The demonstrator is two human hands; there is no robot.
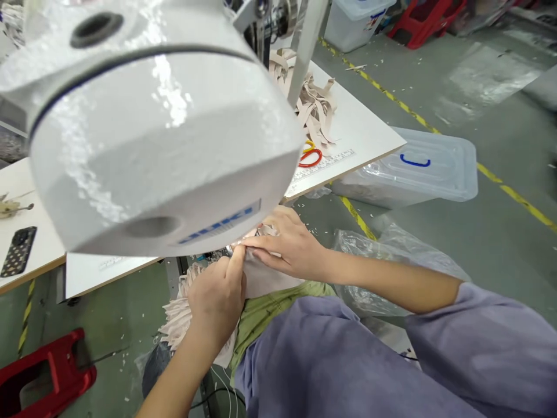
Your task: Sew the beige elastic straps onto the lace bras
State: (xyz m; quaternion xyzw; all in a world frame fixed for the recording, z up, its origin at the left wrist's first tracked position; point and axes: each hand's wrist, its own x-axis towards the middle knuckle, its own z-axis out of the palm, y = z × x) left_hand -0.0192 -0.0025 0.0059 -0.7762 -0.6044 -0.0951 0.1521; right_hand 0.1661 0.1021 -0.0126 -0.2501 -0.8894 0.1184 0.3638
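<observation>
A big white sewing machine head [152,128] fills the upper left and hides the needle area. Just below it my left hand [217,296] is curled, its forefinger pressing down on a piece of pale beige fabric [265,278]. My right hand [287,244] lies flat on the same fabric, fingers stretched out toward the machine. A bundle of pale fabric pieces [178,316] hangs under my left hand, over my lap.
On the white table [369,139] lie a heap of beige strips [313,104] and red-handled scissors [310,157]. A phone [18,251] lies at the left. A clear plastic lidded box [418,171], plastic bags [391,244] and a red stool [43,371] are on the floor.
</observation>
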